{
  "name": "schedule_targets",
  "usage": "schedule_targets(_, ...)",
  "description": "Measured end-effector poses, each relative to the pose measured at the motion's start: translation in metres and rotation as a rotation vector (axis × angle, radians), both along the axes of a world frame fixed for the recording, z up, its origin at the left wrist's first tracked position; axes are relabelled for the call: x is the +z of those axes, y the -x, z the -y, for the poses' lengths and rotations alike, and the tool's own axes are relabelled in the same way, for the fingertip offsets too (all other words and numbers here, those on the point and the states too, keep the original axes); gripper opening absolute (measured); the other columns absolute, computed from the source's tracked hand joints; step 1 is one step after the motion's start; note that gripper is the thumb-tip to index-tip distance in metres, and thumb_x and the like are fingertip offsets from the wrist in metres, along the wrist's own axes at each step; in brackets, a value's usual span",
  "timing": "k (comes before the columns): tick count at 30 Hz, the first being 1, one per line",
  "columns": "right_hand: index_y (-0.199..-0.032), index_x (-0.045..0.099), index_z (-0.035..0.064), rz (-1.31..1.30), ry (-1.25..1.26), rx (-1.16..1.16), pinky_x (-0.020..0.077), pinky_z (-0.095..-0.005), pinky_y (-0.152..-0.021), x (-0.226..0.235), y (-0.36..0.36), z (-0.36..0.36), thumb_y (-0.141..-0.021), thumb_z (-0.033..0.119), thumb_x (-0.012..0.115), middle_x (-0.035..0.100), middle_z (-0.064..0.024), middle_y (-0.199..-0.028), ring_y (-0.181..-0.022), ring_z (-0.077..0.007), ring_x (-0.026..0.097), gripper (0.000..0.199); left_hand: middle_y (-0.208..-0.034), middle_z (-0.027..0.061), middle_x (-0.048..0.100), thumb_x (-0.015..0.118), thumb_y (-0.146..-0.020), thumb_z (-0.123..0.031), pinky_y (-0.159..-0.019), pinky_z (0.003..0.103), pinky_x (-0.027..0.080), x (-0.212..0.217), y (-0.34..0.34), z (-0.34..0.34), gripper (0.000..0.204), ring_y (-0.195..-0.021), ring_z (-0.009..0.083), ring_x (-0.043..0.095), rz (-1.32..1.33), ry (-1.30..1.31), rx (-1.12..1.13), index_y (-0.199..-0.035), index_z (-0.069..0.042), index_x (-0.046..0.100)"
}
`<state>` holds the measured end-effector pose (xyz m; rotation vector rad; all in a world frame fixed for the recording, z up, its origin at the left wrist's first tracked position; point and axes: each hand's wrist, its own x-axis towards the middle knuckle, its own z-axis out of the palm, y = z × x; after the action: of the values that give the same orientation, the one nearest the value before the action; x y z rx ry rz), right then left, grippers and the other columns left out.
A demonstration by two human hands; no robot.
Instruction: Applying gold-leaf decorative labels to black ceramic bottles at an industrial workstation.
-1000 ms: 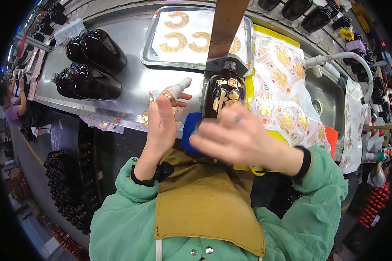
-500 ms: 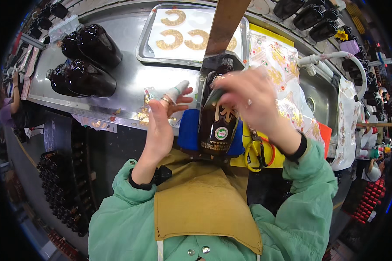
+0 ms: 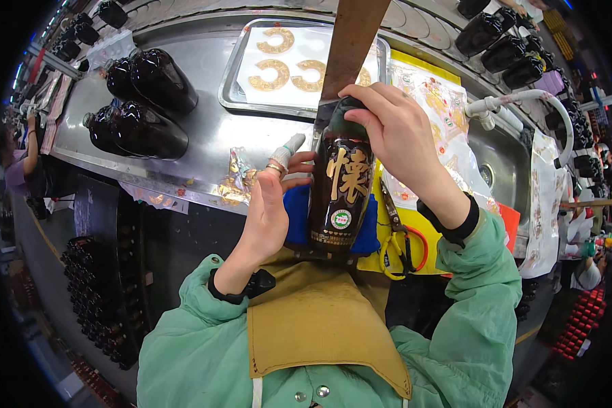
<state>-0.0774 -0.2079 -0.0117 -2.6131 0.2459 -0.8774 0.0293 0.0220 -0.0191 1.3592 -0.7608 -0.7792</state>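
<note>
A dark glossy bottle with a gold character and a small round green-and-white label lies tilted on a blue support in front of me. My right hand is closed around a dark grey-green pad at the bottle's upper end. Its exact kind is unclear, and fingers and pad hide the neck. My left hand is open beside the bottle's left side, fingertips at or very near the glass. One finger wears a whitish wrap, and a ring sits below it.
Several dark bottles lie on the steel bench at left. A metal tray holds gold C-shaped decals. Yellow-and-red-handled scissors rest on a yellow sheet at right, near decal sheets and a sink. A brown upright bar stands beyond the bottle.
My right hand has moved from over the bottle's middle to its upper end with the pad, uncovering the gold character. My left hand has come closer to the bottle's side.
</note>
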Motion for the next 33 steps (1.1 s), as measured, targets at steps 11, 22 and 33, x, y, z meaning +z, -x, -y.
schedule_targets(11,-0.116,0.062,0.0057,0.286,-0.174,-0.223,0.053,-0.0376,-0.077,0.069,0.022,-0.012,-0.096,0.005,0.064,0.074,-0.0128,-0.091,-0.08,-0.028,0.071,0.02,-0.118,0.0119,0.071,0.057,-0.109,-0.039,-0.094,0.031,0.051,0.032,0.0,0.01,0.055,-0.106,0.0129,0.063,0.023,-0.097,-0.153,-0.139,0.007,0.057)
schedule_targets(22,-0.103,0.067,0.0032,0.424,-0.456,-0.342,0.0534,-0.0424,-0.073,0.054,0.083,-0.077,-0.09,0.018,0.076,0.071,-0.0192,-0.083,-0.08,-0.0342,0.07,0.022,-0.123,0.0132,0.068,0.076,-0.094,-0.029,-0.091,0.036,0.057,0.032,0.043,0.002,0.062,-0.107,0.0238,0.07,-0.279,-0.09,-0.338,-0.141,0.003,0.052)
schedule_targets(33,-0.091,0.071,0.0057,-0.056,-0.382,-0.769,0.0498,-0.0415,-0.066,0.114,0.359,-0.212,-0.09,0.021,0.077,0.062,-0.0121,-0.086,-0.077,-0.0329,0.065,0.017,-0.164,0.0262,0.032,0.102,-0.054,-0.043,-0.123,0.046,0.029,0.068,0.186,0.028,0.138,-0.152,0.0381,0.034,0.743,0.321,-0.964,-0.158,0.009,0.027)
